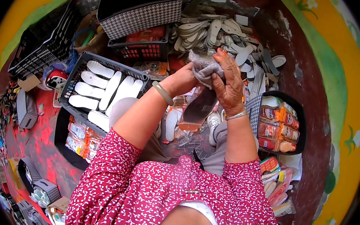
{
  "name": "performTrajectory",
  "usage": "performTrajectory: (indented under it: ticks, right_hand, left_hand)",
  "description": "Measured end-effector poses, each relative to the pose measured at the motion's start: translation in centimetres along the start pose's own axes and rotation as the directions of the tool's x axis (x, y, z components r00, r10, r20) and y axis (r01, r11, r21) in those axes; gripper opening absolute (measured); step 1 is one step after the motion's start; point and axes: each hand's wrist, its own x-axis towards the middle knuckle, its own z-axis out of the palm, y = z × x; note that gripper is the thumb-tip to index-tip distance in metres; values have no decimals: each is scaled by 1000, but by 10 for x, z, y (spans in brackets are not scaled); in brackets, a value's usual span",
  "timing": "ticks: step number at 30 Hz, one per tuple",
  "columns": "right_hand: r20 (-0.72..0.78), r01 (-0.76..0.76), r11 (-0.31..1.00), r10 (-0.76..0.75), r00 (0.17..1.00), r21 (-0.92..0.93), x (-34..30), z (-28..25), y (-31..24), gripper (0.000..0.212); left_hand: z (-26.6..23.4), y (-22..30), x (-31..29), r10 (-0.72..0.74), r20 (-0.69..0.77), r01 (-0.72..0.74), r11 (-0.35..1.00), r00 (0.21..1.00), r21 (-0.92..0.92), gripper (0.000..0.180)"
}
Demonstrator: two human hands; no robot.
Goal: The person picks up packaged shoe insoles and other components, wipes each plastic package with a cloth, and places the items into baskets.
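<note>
A grey knitted cloth (206,68), bunched up, is between my two hands in front of me. My left hand (183,79) has its fingers closed round the cloth's left side. My right hand (231,85) presses against its right side, thumb on the knit and the other fingers pointing up nearly straight. Whether the knit is a glove or a rag, I cannot tell. Just below my hands, between my knees, is a dark insole (200,105) that appears to be in a clear plastic sleeve. A white insole (171,124) lies to its left.
At the left stands a dark plastic crate (144,88) of white insoles. A houndstooth bin (138,21) rests on another crate behind. Loose insoles (212,32) are heaped at the far wall. At the right, a bin (253,112) holds orange packets. Grey scraps (190,145) litter the floor.
</note>
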Motion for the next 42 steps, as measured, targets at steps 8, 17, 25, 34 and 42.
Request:
performTrajectory:
  ticks: [8, 17, 25, 34, 42]
  right_hand:
    - [-159, -171, 985, 173, 972, 27, -2, 15, -1, 25]
    - [114, -563, 502, 671, 732, 657, -11, 15, 49, 24]
    - [-235, -171, 464, 692, 682, 869, 11, -39, 33, 25]
    - [-84, -62, 996, 56, 995, -63, 0, 12, 11, 25]
    - [220, -608, 296, 746, 629, 737, 2, 16, 49, 28]
  left_hand:
    - [-1, 4, -1, -198, 154, 131, 923, 968, 361, 45]
    - [18, 13, -11, -93, 272, 24, 969, 958, 246, 74]
    - [15, 3, 0, 6, 400, 96, 967, 916, -235, 89]
    - [15, 2, -3, -68, 217, -88, 767, 974, 636, 53]
    - [21, 6, -4, 30, 248, -71, 985, 968, 157, 66]
